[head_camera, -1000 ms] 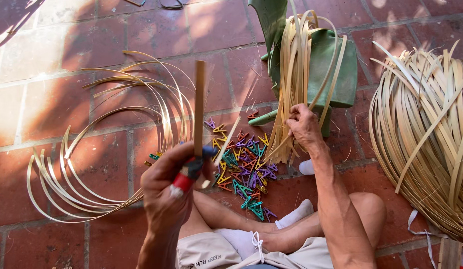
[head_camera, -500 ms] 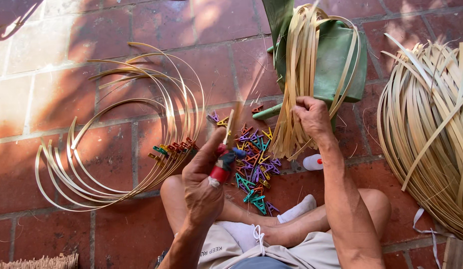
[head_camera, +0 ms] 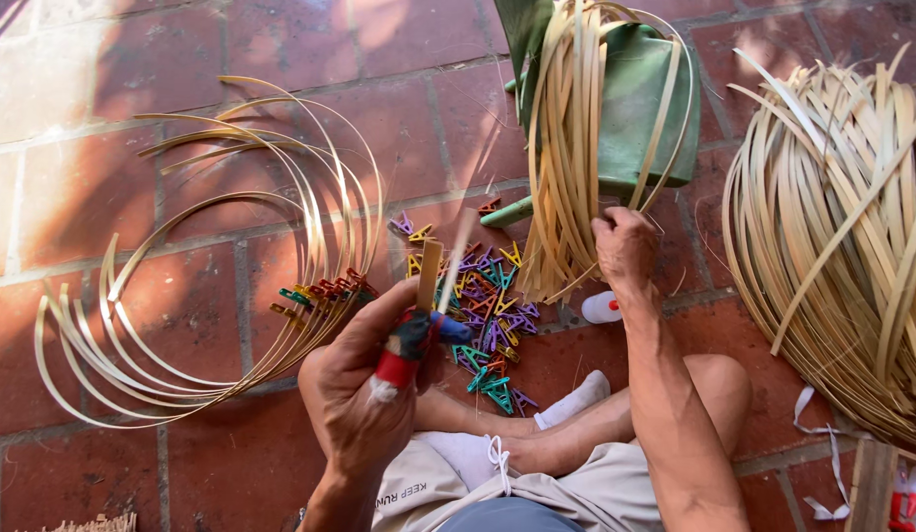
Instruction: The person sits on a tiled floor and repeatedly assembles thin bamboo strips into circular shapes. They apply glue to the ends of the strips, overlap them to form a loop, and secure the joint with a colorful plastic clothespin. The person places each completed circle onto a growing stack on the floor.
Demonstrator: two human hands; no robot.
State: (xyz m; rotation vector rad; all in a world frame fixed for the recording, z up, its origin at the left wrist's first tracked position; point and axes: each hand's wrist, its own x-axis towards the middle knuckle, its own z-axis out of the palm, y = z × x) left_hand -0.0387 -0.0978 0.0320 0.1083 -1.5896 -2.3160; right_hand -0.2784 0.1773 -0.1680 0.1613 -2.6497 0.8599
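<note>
In the head view, your left hand (head_camera: 364,394) has its fingers closed around a taped knife handle (head_camera: 404,355), with a short bamboo strip (head_camera: 429,274) standing upright from the grip. Your right hand (head_camera: 625,246) reaches forward, fingers pinching the lower ends of a bamboo strip bundle (head_camera: 566,148) draped over a green stool (head_camera: 645,108). Coloured clothespins (head_camera: 483,315) lie scattered on the brick floor (head_camera: 182,158) between your hands.
</note>
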